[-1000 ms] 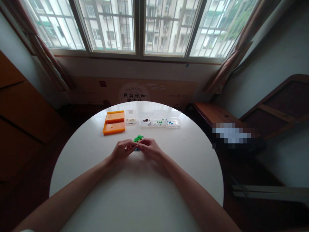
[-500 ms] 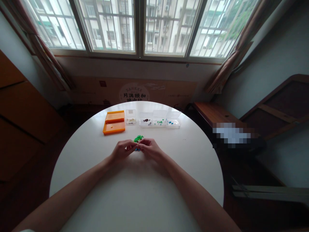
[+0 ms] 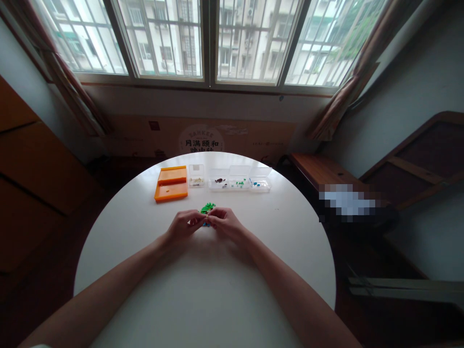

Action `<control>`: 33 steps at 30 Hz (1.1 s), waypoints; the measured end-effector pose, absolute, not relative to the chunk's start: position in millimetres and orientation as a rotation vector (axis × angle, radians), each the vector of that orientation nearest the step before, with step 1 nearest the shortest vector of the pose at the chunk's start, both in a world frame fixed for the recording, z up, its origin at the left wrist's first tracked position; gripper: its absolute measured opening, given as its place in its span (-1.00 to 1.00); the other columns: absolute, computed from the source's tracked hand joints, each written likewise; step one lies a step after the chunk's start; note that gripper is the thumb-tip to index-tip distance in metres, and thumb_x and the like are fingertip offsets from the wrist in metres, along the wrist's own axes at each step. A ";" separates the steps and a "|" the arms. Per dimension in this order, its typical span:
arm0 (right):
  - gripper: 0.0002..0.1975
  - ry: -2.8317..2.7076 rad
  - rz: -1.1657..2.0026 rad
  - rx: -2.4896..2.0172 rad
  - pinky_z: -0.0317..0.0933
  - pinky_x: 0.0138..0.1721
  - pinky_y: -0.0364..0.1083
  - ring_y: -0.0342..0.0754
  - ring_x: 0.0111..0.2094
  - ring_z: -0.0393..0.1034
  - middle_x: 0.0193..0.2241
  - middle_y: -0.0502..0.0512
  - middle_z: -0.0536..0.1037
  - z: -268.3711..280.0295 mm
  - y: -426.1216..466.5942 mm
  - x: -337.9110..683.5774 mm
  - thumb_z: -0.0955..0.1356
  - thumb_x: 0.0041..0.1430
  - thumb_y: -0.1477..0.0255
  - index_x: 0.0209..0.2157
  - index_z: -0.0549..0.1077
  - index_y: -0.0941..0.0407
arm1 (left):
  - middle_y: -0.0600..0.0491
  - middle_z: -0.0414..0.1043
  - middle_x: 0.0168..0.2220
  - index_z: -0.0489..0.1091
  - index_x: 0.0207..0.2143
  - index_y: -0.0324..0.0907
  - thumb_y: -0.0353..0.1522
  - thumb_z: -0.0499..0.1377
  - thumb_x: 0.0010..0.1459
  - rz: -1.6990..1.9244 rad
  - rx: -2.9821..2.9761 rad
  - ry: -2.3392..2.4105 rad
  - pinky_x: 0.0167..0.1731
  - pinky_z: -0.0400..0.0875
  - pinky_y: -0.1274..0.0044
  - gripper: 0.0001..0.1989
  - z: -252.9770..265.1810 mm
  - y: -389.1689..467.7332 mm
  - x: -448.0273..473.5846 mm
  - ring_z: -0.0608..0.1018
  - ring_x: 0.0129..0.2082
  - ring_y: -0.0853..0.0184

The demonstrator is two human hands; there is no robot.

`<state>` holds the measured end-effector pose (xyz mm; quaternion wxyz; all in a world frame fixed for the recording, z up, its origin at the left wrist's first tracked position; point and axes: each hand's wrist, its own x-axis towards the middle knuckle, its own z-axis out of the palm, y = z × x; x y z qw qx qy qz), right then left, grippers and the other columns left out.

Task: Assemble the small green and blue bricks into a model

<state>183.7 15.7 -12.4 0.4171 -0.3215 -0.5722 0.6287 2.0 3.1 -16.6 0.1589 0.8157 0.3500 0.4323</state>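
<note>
Cluster (image 3: 208,208), green and blue; whether joined, unclear. Left hand (image 3: 185,224), right hand (image 3: 226,221): fingers clamped on yellow piece (image 3: 207,216). Boxes (image 3: 239,170): loose bits (image 3: 239,183) remaining.

Tan panel (image 3: 134,137) under window (image 3: 209,53): dark Chinese characters 月满颐和 across round pale emblem (image 3: 201,137). Arched Latin capitals above, apparently ending "ANKEE"; first letter unclear. Second Chinese row cut off by table edge (image 3: 212,152), not surely legible. Small line (image 3: 267,143) at panel's right: too small to read.
</note>
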 end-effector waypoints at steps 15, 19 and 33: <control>-0.73 -1.409 1.584 -0.808 0.09 -0.57 -0.19 -0.23 -0.63 0.22 -0.66 -0.04 0.40 -14.2 15.9 183.5 0.44 -0.11 0.27 -0.48 0.46 0.21 | 0.09 0.40 -0.58 0.48 -0.36 -0.25 -0.33 0.15 0.13 1.236 2.309 0.997 -0.58 0.26 0.69 -0.83 -15.6 2.8 2.5 0.35 -0.63 0.51; -0.71 -1.408 1.581 -0.821 0.10 -0.57 -0.18 -0.23 -0.64 0.22 -0.65 -0.03 0.40 -13.2 15.8 183.5 0.44 -0.12 0.24 -0.48 0.47 0.21 | 0.08 0.41 -0.58 0.49 -0.37 -0.25 -0.35 0.16 0.13 1.228 2.312 1.006 -0.57 0.26 0.68 -0.85 -15.6 2.9 2.2 0.35 -0.62 0.51; -0.67 -1.417 1.583 -0.841 0.10 -0.56 -0.19 -0.23 -0.63 0.22 -0.64 -0.03 0.40 -10.9 14.3 183.0 0.44 -0.13 0.22 -0.47 0.47 0.23 | 0.10 0.41 -0.58 0.49 -0.36 -0.23 -0.37 0.17 0.12 1.212 2.318 1.030 -0.57 0.25 0.69 -0.87 -16.5 2.9 1.5 0.35 -0.62 0.52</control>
